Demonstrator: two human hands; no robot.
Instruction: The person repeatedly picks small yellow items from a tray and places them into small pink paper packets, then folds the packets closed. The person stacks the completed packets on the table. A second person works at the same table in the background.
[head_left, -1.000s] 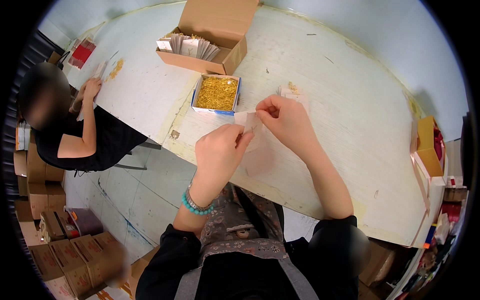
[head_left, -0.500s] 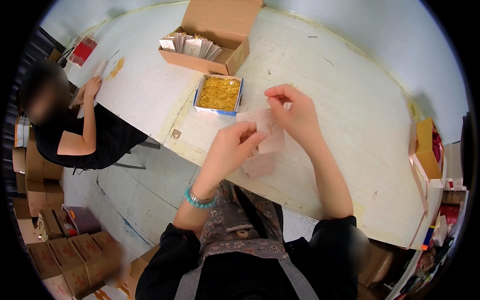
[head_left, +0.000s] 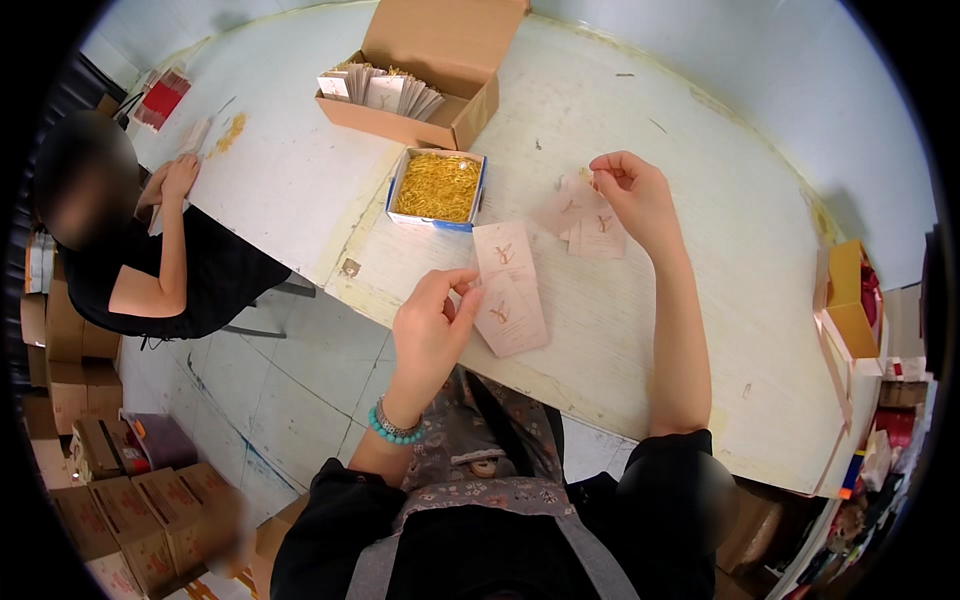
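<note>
My right hand (head_left: pixel 638 200) is closed in a pinch at the top corner of a thin pale-pink card (head_left: pixel 563 208), blurred by motion, with a bit of gold at the fingertips. Just beneath it lie several similar cards (head_left: pixel 600 238) on the table. Nearer to me is another pile of pale-pink cards (head_left: pixel 512 318) with a reddish-brown emblem, spread out and overlapping. At the left edge of this pile is my left hand (head_left: pixel 435 318), thumb and forefinger slightly apart with nothing between them. An open box of small gold pins (head_left: pixel 438 190) stands beyond the left hand.
A lidded cardboard box (head_left: pixel 385 130) holding upright cards stands behind the pins. At the left a co-worker (head_left: pixel 150 260) sits at the white table (head_left: pixel 690 130), hands on cards. An open yellowish box (head_left: pixel 850 300) is at the right edge; cartons (head_left: pixel 130 520) are stacked on the floor.
My right hand has moved right and away from me, taking a card to the far pile. My left hand has let go of that card and drawn back toward the near pile.
</note>
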